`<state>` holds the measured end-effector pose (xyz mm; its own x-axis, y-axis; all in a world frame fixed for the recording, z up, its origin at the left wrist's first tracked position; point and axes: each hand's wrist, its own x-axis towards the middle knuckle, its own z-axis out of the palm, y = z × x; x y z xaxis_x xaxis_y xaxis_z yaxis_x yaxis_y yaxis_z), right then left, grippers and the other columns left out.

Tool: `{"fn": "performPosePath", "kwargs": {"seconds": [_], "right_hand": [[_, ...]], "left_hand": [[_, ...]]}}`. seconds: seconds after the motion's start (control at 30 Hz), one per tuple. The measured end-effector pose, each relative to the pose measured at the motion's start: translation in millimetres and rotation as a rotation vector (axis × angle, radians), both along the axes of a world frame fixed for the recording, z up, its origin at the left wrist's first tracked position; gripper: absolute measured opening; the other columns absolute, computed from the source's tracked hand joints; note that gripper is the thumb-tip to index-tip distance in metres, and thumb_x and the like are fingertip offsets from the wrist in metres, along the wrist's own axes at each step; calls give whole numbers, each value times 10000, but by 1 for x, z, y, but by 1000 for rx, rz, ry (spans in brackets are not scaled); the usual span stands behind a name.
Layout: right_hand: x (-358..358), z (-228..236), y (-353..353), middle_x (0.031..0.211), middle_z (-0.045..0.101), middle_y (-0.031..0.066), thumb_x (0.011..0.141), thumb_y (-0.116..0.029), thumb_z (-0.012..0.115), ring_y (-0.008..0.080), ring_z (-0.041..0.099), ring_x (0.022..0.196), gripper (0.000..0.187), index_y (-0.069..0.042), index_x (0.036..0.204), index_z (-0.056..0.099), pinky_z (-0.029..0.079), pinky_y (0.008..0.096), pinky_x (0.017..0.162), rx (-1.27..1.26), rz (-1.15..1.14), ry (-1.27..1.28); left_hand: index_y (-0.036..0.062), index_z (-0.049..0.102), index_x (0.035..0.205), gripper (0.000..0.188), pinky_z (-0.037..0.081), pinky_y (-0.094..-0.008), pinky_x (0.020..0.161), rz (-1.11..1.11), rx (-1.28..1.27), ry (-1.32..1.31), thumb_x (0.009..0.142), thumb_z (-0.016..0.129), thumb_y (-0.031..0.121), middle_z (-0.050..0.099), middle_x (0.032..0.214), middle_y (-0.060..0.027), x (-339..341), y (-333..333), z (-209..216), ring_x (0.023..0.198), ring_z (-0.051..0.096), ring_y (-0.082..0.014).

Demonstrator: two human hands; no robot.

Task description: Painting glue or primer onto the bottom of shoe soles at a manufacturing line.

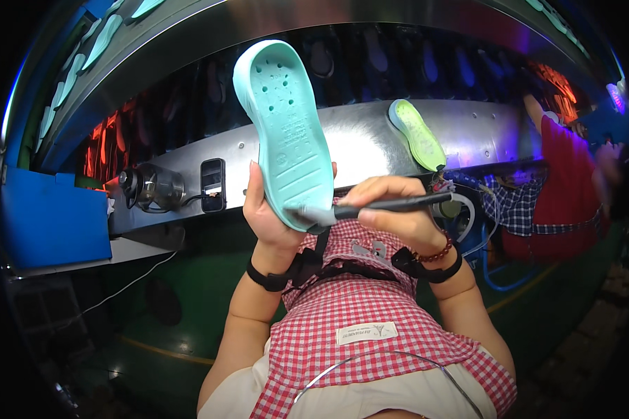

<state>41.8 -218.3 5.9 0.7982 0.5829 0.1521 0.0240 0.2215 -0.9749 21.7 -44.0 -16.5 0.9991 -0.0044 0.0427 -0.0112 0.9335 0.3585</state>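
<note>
A turquoise shoe sole (290, 140), with small holes at its far end and raised ridges toward me, is held up in front of my body. My left hand (272, 216) wraps its near end, thumb along the left edge and a fingertip showing at the right edge. Between the thumb and fingers of my right hand (398, 209) is a dark-handled brush (391, 204). Its pale bristles, a little blurred, lie against the ridged near end of the sole. A yellow-green sole (418, 133) rests on the metal ledge beyond my right hand.
A metal ledge (349, 133) runs across in front of me, holding a glass pot (157, 187) and a phone (213, 185) at left. Soles sit on the curved conveyor beyond. A blue box (56, 220) stands left. Another person in red (566, 174) is at right.
</note>
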Motion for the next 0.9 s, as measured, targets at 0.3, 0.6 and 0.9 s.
{"fn": "performPosePath", "kwargs": {"seconds": [0.3,0.6,0.9], "right_hand": [[25,14,-8,866,652,83,744,-9,654,121,611,790,167,7,910,639,487,242,716,-80,-3,-113],[35,13,-14,844,651,98,700,-33,685,183,626,784,177,-12,871,647,489,279,701,-149,153,-462],[59,20,-26,941,647,132,737,-21,642,276,625,891,193,-9,928,623,503,335,753,-187,490,-530]], "left_hand": [[49,353,1304,585,352,-562,941,-91,-24,-99,894,319,465,460,1247,-182,16,7,-10,1103,479,-374],[-6,372,1264,574,480,-437,855,-113,78,-22,894,357,433,514,1154,-230,34,11,7,992,566,-350],[-65,492,1137,390,516,-316,770,-510,362,312,877,489,225,590,1027,-165,40,18,18,842,626,-230]]}}
